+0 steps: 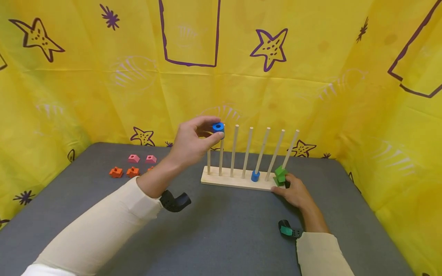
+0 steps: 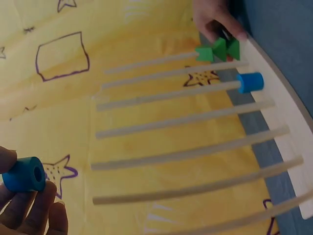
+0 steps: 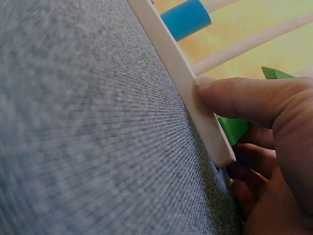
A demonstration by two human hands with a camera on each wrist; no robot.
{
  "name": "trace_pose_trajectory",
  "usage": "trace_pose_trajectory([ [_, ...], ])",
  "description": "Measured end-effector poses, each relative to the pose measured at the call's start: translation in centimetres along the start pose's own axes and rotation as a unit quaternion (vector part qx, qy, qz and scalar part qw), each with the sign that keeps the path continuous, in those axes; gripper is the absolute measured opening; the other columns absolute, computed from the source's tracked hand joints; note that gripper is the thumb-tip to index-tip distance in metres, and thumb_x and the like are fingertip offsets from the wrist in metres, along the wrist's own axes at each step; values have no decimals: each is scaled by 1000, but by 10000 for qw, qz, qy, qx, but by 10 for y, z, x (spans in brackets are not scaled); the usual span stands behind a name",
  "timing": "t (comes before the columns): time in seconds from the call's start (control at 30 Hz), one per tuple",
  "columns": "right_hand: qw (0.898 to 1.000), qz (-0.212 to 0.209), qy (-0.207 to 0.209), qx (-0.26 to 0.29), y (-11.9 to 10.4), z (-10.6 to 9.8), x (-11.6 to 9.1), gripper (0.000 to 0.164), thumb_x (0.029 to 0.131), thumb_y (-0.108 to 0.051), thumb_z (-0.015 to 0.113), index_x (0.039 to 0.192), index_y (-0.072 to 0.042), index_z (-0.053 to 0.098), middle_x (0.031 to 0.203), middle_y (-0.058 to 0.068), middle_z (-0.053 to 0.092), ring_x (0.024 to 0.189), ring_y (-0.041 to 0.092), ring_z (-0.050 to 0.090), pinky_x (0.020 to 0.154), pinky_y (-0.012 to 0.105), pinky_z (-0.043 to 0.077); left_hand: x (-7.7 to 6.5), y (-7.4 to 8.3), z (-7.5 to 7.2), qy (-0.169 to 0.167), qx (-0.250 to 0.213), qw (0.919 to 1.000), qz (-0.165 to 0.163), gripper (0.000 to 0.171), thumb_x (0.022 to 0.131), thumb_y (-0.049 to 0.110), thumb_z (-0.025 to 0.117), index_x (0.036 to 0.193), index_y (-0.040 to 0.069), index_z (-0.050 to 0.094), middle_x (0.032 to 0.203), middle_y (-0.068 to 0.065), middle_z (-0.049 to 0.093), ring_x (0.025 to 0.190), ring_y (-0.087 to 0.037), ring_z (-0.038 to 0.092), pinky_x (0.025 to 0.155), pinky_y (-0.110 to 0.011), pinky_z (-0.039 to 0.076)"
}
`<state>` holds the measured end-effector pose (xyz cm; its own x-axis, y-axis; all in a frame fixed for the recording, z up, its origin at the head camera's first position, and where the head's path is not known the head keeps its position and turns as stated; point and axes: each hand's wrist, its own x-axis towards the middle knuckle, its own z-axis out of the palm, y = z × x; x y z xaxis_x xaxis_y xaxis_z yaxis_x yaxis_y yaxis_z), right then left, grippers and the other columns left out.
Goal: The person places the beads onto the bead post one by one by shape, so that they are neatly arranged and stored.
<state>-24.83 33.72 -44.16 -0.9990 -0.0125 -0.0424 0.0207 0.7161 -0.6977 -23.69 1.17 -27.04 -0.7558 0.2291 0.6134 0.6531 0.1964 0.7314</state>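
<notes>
A blue cylinder bead (image 1: pixel 218 127) with a hole through it is pinched between the thumb and fingers of my left hand (image 1: pixel 193 140), up at the height of the peg tops. In the left wrist view the bead (image 2: pixel 24 175) is apart from the pegs. A wooden peg rack (image 1: pixel 238 183) with several upright pegs stands on the table. My right hand (image 1: pixel 296 191) grips its right end, thumb on the front edge (image 3: pixel 193 93). Green notched blocks (image 1: pixel 280 174) are stacked on the rightmost peg. Another blue cylinder bead (image 1: pixel 255 176) sits low on a peg left of them.
Two pink blocks (image 1: pixel 133 158) and several orange blocks (image 1: pixel 116 172) lie at the table's left; my left forearm partly covers one orange block. A yellow patterned curtain (image 1: pixel 235 88) hangs behind the grey table (image 1: pixel 221 237). Black camera mounts (image 1: pixel 176 202) are on both wrists.
</notes>
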Motion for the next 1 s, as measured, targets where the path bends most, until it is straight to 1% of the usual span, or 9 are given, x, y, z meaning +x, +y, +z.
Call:
trace_pose_trajectory([
  [0.1, 10000, 48, -13, 32, -1, 0, 0, 55, 86, -32, 73, 121, 7, 56, 139, 29, 41, 122, 46, 40, 101, 65, 27, 7, 4, 11, -70, -154, 9998, -68, 32, 85, -3, 71, 116, -7, 64, 101, -13, 67, 88, -24, 64, 79, -34, 53],
  [0.23, 9999, 91, -21, 40, -1, 0, 0, 58, 86, -33, 73, 123, 7, 55, 140, 28, 41, 124, 47, 39, 102, 65, 26, 15, 7, 25, -130, -399, 9988, -249, 33, 86, -2, 70, 118, -6, 64, 104, -12, 67, 90, -24, 64, 79, -33, 53],
  [0.3, 9999, 90, -23, 40, -1, 0, 0, 59, 86, -33, 73, 125, 7, 54, 141, 29, 40, 125, 47, 38, 102, 65, 25, 20, 8, 32, -174, -512, 9979, -360, 33, 87, -1, 70, 119, -5, 64, 105, -11, 66, 91, -22, 64, 80, -32, 53],
  [0.47, 10000, 61, -26, 23, 1, 0, 1, 60, 86, -32, 73, 126, 8, 54, 142, 30, 39, 126, 48, 36, 103, 65, 24, 31, 14, 48, -301, -722, 9939, -772, 34, 89, 4, 69, 122, 0, 63, 107, -7, 66, 93, -20, 63, 80, -30, 52],
  [0.6, 10000, 14, -18, 8, 2, 0, 1, 59, 86, -33, 73, 124, 8, 55, 141, 30, 39, 126, 48, 37, 103, 64, 25, 41, 18, 61, -401, -804, 9915, -945, 34, 90, 5, 69, 123, 1, 62, 107, -5, 65, 94, -18, 62, 80, -28, 52],
  [0.83, 9998, -179, 106, 7, 2, -1, 0, 52, 85, -30, 75, 117, 7, 59, 135, 29, 46, 118, 45, 44, 101, 62, 30, 55, 14, 84, -528, -817, 9884, -1166, 35, 89, 6, 69, 123, 3, 62, 107, -3, 65, 96, -15, 61, 79, -25, 52],
  [1.0, 9994, -323, 146, -33, 1, 0, 0, 50, 85, -30, 75, 115, 8, 60, 132, 29, 49, 115, 44, 47, 98, 61, 33, 62, 8, 96, -637, -806, 9866, -1267, 35, 90, 7, 69, 124, 4, 61, 109, -1, 64, 98, -13, 60, 79, -24, 51],
])
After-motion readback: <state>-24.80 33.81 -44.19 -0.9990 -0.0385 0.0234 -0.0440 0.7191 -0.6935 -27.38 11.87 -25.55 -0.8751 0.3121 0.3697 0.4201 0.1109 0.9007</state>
